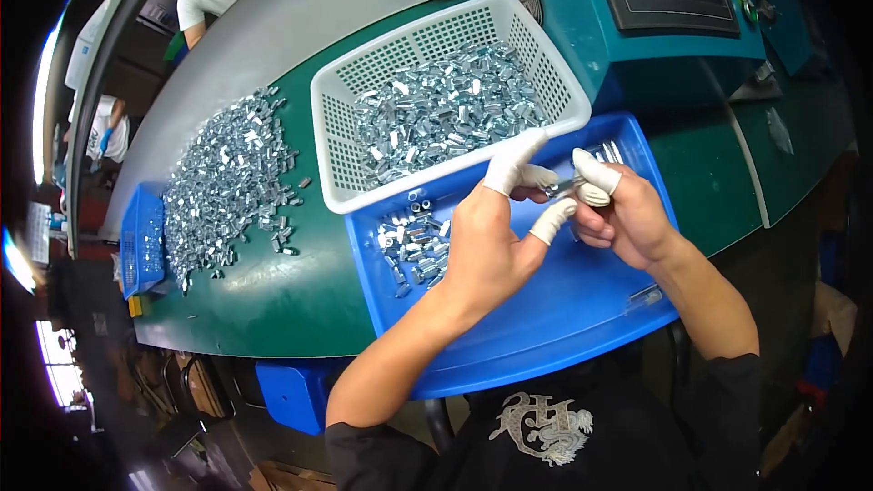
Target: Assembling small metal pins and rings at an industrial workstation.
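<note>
Mostly hidden between white-capped fingertips, a small metal piece [566,185] is pinched by both the left hand [491,241] and right hand [627,218] above the blue tray [564,309], beside the white basket [346,164] of similar parts and the loose heap [227,182] on the green table [273,291].

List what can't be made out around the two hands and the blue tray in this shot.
Head view only:
- The small metal part pinched between left hand and right hand: mostly covered by the white finger cots; shape unclear.
- Blue tray: middle hidden by both hands, near rim by the forearms.
- Parts at the tray's far right corner: too small, partly behind the right hand.
- White basket: its floor is buried under metal parts.
</note>
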`<state>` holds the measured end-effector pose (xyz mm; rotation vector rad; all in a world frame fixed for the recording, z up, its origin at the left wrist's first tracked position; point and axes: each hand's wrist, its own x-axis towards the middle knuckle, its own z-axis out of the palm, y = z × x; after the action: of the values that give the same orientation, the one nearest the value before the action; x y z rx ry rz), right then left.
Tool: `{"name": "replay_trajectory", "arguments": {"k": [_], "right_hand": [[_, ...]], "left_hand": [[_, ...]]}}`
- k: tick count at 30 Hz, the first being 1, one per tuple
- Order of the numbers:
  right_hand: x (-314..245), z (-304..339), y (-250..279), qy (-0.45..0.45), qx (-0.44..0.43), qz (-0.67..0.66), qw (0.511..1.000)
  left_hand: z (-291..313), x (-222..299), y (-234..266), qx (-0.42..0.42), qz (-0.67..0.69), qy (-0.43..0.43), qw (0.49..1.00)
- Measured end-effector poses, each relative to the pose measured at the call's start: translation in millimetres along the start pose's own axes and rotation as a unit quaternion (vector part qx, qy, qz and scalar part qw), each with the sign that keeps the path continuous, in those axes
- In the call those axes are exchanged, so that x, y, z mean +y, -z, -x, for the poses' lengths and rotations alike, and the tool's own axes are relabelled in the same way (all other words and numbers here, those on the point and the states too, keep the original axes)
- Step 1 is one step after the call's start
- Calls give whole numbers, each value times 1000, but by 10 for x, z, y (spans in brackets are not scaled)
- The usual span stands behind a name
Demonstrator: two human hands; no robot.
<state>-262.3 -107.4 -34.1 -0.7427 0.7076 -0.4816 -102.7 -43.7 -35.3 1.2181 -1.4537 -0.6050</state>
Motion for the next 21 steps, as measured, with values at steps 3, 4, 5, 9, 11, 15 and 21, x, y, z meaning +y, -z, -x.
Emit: {"name": "replay_trajectory", "arguments": {"k": [3,4,5,9,11,15,21], "right_hand": [[10,-43,85,-22,-53,-39,998],[11,-73,137,-27,-99,-33,994],[18,-71,135,-27,-94,-32,995],[88,-83,10,-95,-75,-39,992],[102,-68,-62,-112,-62,-28,991],[154,-104,-41,-120,-100,-43,987],[133,-70,-89,-63,-11,10,998]], "left_hand": [[60,-78,66,-20,-51,4,999],[65,-105,53,-2,-49,-24,999],[62,-87,47,-3,-45,-23,999],[41,-4,53,11,-46,-64,997],[68,-13,64,14,-44,-95,994],[59,6,93,11,-48,-72,996],[-4,-85,164,-14,-19,-28,999]]}}
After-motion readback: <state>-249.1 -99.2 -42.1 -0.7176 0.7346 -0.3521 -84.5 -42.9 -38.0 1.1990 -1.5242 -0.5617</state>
